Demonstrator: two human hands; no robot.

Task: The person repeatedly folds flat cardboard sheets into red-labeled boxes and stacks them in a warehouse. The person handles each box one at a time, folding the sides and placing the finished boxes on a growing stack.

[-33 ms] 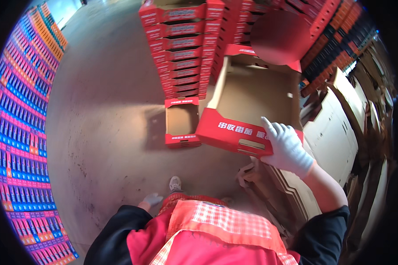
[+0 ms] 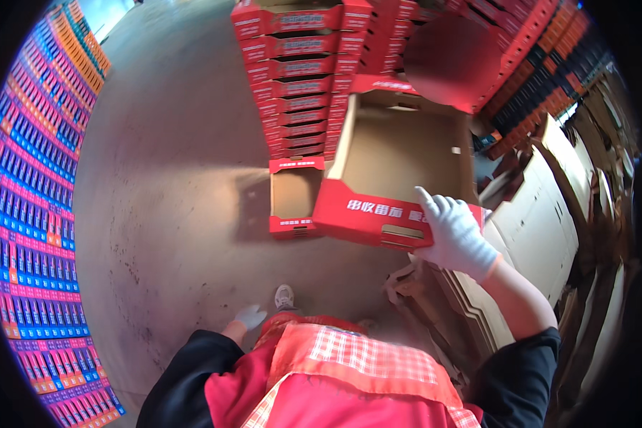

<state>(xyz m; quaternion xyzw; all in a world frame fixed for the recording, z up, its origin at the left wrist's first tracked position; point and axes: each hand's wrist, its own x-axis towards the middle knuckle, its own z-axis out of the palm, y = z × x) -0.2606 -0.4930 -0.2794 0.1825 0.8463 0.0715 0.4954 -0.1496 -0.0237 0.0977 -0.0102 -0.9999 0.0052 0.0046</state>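
red printed cardboard, plain brown inside: the open tray box (image 2: 399,157) is in my gloved right hand (image 2: 453,232), held out ahead of me above the floor (image 2: 178,250). right grip: fingers closed over the top rim of the near wall (image 2: 364,209), close to its right corner, thumb low on the outside, just right of the slot (image 2: 404,234). my left hand (image 2: 250,316), also gloved, hangs low beside the apron (image 2: 357,349), fingers loosely out, nothing seen in them; too small to tell how far they are spread. handling estimate: light, as one hand carries it off a single corner. stiff along the folded walls and corners, probably springier across the broad base. not brittle, but the rim would likely crease if pinched hard, most of all near the cut-outs. printed face looks smooth, so i'd expect some slip against a flat press; hooking over the rim seems surer. best holds, i judge: the corners, or the slot; two opposite walls to keep it level, since my one-corner hold invites the far left corner to sag. surroundings: another red tray (image 2: 294,192) on the floor left of my box, by a tall stack of red trays (image 2: 299,85); cardboard sheets (image 2: 528,221) to the right.
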